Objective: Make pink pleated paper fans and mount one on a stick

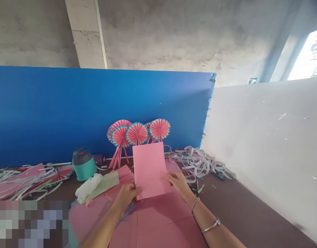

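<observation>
A pink rectangular sheet of paper (150, 168) is held up, slightly tilted, above the table. My left hand (127, 195) pinches its lower left corner, with the thumb on the front face. My right hand (179, 184) grips the right edge, low down. Larger pink sheets (161, 224) lie flat beneath it on the table. The fingers behind the held sheet are hidden.
Pleated paper fans (137, 133) lean by a blue panel (96, 110). A teal and grey container (83, 164), white crumpled plastic (89, 187) and a green sheet (105, 184) stand or lie left. Paper strips (200, 162) pile up at right. A white wall (267, 137) borders the table.
</observation>
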Available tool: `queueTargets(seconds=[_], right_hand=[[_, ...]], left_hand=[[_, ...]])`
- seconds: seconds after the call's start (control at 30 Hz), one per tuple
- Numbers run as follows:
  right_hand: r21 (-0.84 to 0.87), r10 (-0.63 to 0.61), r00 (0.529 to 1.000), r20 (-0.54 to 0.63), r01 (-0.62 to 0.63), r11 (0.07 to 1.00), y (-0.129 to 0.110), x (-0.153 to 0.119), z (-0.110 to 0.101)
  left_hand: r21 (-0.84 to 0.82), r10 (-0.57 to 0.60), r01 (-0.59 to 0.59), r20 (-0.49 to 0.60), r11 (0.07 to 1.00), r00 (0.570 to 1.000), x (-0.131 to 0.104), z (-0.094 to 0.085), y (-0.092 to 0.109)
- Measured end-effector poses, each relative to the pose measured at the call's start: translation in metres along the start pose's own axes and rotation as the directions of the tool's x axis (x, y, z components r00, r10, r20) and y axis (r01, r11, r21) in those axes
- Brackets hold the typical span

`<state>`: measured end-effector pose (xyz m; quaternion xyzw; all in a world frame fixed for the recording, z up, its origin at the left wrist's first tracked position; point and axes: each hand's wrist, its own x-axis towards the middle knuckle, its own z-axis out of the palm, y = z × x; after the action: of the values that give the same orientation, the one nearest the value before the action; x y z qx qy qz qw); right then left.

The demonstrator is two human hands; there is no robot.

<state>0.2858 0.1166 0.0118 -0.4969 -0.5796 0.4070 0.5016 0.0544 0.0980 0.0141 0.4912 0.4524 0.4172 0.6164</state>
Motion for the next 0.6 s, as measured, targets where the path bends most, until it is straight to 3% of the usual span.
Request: queueTargets(seconds=[0.2,0.6], right_hand=[[0.137,0.137,0.979,0.152,-0.158,0.978,0.0081,0.0004,0.0009],[0.155,0.115,0.986,0.118,-0.132,0.979,-0.0001,-0.0034,0.0021]], left_hand=[[-0.022,0.014,-0.014,-0.021,1.000,1.000,0.0056,-0.0057,-0.0046],[-0.018,0.010,-0.010,-0.017,1.000,1.000,0.0079,-0.0099,-0.0069]])
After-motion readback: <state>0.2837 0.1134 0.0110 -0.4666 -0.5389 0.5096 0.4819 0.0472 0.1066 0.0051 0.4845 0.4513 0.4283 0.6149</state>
